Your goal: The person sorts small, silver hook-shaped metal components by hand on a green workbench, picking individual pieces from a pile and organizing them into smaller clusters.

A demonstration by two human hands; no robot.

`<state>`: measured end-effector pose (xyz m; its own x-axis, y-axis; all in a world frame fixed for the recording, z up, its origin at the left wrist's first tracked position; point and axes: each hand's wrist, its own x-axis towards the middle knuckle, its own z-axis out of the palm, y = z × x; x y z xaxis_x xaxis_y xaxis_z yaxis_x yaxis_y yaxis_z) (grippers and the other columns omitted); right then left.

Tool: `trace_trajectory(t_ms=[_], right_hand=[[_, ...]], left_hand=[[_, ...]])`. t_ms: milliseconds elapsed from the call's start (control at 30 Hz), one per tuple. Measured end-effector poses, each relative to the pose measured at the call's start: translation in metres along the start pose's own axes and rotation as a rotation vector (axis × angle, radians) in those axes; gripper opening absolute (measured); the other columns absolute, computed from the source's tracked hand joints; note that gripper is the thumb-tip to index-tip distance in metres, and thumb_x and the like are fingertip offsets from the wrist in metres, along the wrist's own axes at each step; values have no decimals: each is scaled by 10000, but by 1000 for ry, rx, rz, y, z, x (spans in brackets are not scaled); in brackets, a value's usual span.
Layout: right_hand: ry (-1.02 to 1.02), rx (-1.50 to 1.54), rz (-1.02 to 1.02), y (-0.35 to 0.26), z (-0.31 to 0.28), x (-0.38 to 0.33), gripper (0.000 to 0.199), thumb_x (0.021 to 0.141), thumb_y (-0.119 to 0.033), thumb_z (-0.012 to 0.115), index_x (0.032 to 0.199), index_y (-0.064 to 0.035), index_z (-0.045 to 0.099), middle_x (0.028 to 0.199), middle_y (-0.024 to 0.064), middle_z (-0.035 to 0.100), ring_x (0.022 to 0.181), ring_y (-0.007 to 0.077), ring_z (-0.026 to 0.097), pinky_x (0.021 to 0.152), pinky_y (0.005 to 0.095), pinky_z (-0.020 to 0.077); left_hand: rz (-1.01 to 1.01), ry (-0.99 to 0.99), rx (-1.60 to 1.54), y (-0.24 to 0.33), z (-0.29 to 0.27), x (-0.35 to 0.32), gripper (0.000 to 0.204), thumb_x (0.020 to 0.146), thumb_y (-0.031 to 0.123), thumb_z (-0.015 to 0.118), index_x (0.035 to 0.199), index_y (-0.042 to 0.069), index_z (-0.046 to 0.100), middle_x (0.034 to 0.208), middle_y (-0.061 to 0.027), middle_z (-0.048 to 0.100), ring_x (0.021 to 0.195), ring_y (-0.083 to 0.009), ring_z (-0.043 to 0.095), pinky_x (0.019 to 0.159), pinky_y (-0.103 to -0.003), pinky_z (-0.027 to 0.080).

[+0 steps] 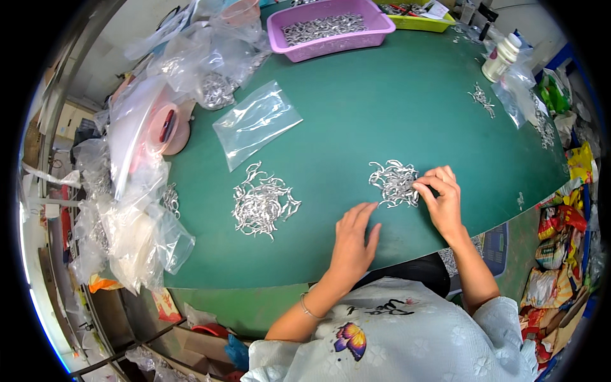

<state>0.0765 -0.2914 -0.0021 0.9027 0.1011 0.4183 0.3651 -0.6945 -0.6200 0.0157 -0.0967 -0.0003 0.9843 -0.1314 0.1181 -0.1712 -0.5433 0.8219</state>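
Green work table, cluttered edges. Left hand lies flat, fingers spread, holding nothing, fingertips just short of the small pile of silver metal clips. Right hand has fingers curled narrow, pinching at that pile's right edge. Clips are tangled, so a pick could drag extras or scatter some. Pile's long axis runs roughly left-right; single clips point every way. Farther left: bigger clip pile, empty clear bag, purple tray far back.

The picture is bright and even, with soft, small shadows under the hands. Light shines white off the clear plastic bags. The green table bends near the round black rim. Things at the far edges look a bit blurry, maybe from the lens.
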Motion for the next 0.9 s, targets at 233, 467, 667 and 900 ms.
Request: trace_trajectory(t_ms=[233, 467, 667, 900], right_hand=[[-18, 92, 110, -5, 4, 2, 82, 683, -87, 708, 724, -37, 656, 631, 38, 570, 668, 180, 499, 660, 296, 355], [-46, 46, 108, -4, 8, -3, 88, 680, -90, 713, 728, -40, 658, 615, 38, 571, 626, 168, 496, 681, 290, 344], [-9, 132, 168, -16, 11, -5, 78, 691, -74, 707, 745, -41, 662, 652, 34, 602, 649, 158, 502, 667, 281, 360], [-123, 634, 410, -47, -5, -10, 55, 710, -47, 690, 755, -37, 660, 683, 32, 603, 662, 122, 500, 713, 264, 362]], left_hand=[[28, -22, -18, 0, 1, -2, 385, 789, 53, 599, 1162, 56, 503, 1116, -141, 524, 1017, -298, 502, 871, -354, 379], [35, -3, -54, 6, 1, 0, 361, 774, 33, 611, 1125, 50, 527, 1065, -138, 560, 965, -302, 535, 842, -354, 418], [24, 25, -133, 4, -2, 3, 421, 735, -47, 620, 1137, 28, 518, 984, -118, 606, 917, -227, 596, 793, -299, 455], [-65, 39, -445, 27, -8, 13, 426, 727, -84, 633, 1131, 0, 526, 975, -103, 586, 874, -154, 591, 723, -258, 486]])
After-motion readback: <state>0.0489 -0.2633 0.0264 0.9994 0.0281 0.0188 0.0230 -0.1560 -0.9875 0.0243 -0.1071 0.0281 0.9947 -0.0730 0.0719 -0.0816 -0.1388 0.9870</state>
